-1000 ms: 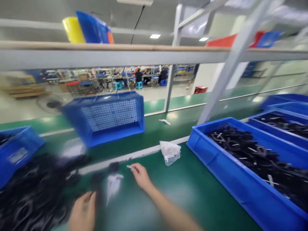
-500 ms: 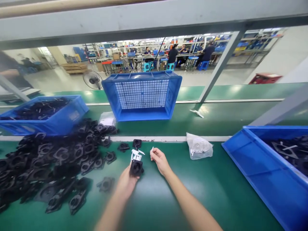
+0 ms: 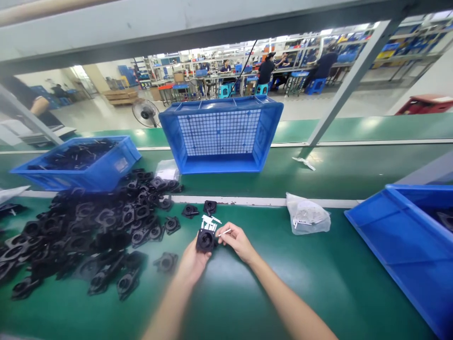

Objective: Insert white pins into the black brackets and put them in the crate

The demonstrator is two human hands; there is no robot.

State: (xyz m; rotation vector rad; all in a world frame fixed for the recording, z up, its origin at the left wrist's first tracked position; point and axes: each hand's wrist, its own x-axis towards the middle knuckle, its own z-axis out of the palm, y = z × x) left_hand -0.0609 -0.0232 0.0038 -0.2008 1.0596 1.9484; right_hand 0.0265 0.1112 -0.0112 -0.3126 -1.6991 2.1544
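Note:
My left hand is closed on a small black plastic part with a round socket, held just above the green table. My right hand pinches a thin white pin and holds it right beside the black part. A little heap of white pins lies on the table just behind the part. A big pile of similar black parts spreads over the table to my left. Two loose black parts lie behind my hands.
An open blue crate on its side stands behind. A blue bin of black parts sits far left, another blue bin at right. A clear bag of white pins lies right of my hands. People sit at benches far behind.
The view swung left and down, then steadied. My left hand picked up a black part, and my right hand brought the white pin in beside it.

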